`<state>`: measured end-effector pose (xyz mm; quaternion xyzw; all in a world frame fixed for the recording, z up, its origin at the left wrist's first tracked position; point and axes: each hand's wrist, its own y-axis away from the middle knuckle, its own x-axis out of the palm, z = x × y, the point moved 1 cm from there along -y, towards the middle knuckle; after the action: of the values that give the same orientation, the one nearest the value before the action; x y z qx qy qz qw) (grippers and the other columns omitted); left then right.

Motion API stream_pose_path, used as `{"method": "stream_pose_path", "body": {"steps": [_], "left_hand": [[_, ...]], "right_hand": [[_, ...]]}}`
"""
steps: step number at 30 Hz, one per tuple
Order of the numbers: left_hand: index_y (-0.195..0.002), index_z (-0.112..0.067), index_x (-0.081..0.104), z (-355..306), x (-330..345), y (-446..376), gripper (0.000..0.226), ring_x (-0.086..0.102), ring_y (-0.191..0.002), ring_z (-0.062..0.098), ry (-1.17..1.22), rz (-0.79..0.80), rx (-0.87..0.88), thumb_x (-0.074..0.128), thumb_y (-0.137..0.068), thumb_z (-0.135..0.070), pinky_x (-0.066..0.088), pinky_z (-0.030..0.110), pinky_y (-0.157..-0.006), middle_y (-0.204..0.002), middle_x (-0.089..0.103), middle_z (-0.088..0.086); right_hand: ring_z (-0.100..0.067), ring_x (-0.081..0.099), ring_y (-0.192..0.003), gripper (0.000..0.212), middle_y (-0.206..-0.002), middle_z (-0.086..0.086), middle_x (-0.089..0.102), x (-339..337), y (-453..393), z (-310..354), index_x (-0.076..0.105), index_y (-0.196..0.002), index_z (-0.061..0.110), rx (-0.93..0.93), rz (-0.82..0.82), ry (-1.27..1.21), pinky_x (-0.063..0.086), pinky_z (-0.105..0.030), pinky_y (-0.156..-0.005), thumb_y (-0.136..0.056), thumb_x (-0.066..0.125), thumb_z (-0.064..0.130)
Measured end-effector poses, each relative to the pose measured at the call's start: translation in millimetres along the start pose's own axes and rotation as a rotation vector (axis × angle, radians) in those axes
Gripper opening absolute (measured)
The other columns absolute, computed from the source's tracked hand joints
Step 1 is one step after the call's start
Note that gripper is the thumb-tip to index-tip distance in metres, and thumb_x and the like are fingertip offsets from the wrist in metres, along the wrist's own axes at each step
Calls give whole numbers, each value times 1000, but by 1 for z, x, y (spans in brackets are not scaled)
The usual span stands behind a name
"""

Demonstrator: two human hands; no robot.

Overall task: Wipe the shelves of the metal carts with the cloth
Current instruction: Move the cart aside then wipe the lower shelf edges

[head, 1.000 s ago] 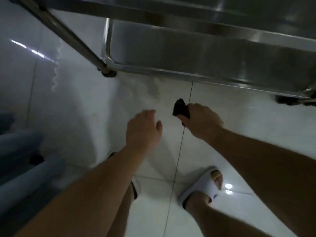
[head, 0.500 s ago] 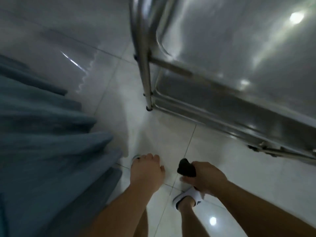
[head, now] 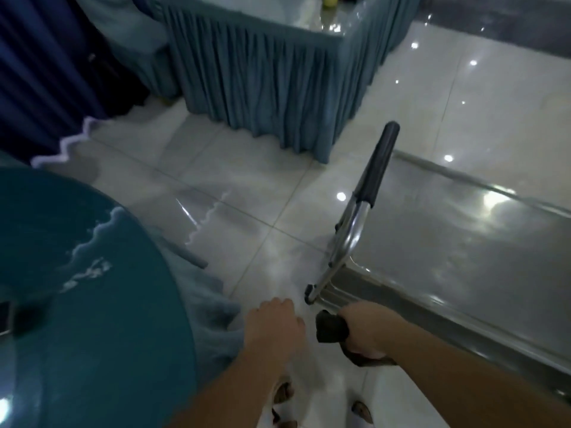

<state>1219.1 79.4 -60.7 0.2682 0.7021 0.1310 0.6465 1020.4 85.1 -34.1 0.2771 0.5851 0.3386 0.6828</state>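
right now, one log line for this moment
right hand grips dark cloth | left hand empty, fingers curled | metal cart top shelf unwiped

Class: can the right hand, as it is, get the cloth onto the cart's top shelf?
Probably yes. The right hand grips the dark cloth beside the cart's top shelf, with nothing visible between them.

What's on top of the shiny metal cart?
Nothing shows on the metal cart's top shelf, only light reflections. Its black-gripped handle rises at the near end. The right hand grips the dark cloth beside it. Lower shelves are hidden underneath.
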Motion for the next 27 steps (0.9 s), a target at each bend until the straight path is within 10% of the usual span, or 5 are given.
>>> {"method": "stream_pose_path", "body": {"steps": [14,27], "left_hand": [[-129,-26,57,6,-191,-66,40,60,-109,20,37,-268,-114,39,-106,-52,42,37,-89,-125,63,-1],[-129,-21,57,-1,-286,-199,32,62,-112,22,26,-157,-2,47,-104,-38,51,35,-92,-127,64,2]], "right_hand": [[-21,66,-94,17,-100,-2,69,-253,1,12,67,-106,21,-259,-297,-78,55,-40,-92,-90,63,23],[-11,62,-82,9,-89,6,65,-334,-83,-44,58,-91,30,-125,-403,-363,47,-28,-72,-86,65,25]]}}
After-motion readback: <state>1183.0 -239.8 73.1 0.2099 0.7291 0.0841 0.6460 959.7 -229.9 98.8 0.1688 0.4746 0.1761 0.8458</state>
